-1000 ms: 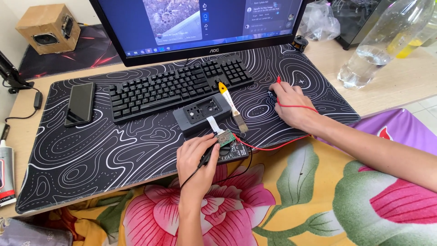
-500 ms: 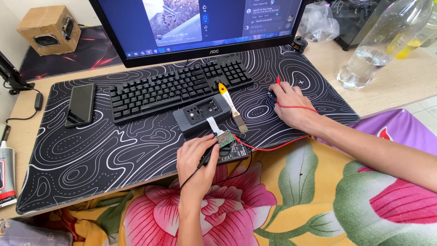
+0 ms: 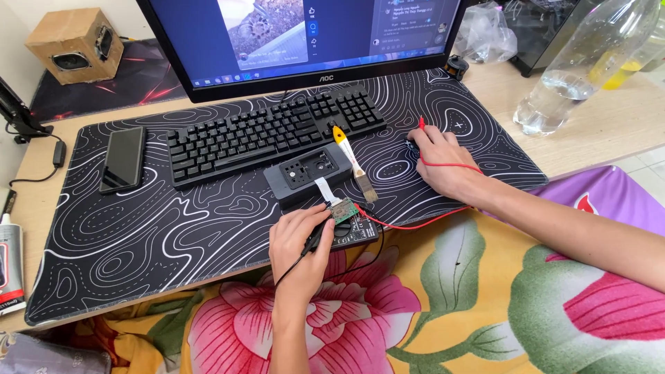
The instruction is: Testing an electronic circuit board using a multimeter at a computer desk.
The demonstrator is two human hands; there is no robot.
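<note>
My left hand [image 3: 299, 242] sits at the mat's front edge, fingers closed on a black probe [image 3: 315, 239] whose thin black lead runs back toward me. Its tip meets a small green circuit board [image 3: 343, 210]. A white ribbon cable [image 3: 325, 188] links that board to an opened dark grey device [image 3: 305, 172]. Beside the hand lies a black meter body [image 3: 361, 232], partly covered. My right hand [image 3: 443, 163] cups a black mouse [image 3: 411, 145], mostly hidden. A red lead [image 3: 415, 225] crosses the back of that hand and ends near the board.
A black keyboard [image 3: 270, 131] and monitor [image 3: 305, 41] stand behind. A yellow-handled brush [image 3: 353, 163] lies right of the device. On the patterned mat [image 3: 159, 228]'s left lies a phone [image 3: 123, 159], with a glue tube [image 3: 10, 263] beyond it. Far right stands a clear bottle [image 3: 575, 69]. Far left is a wooden speaker [image 3: 76, 45].
</note>
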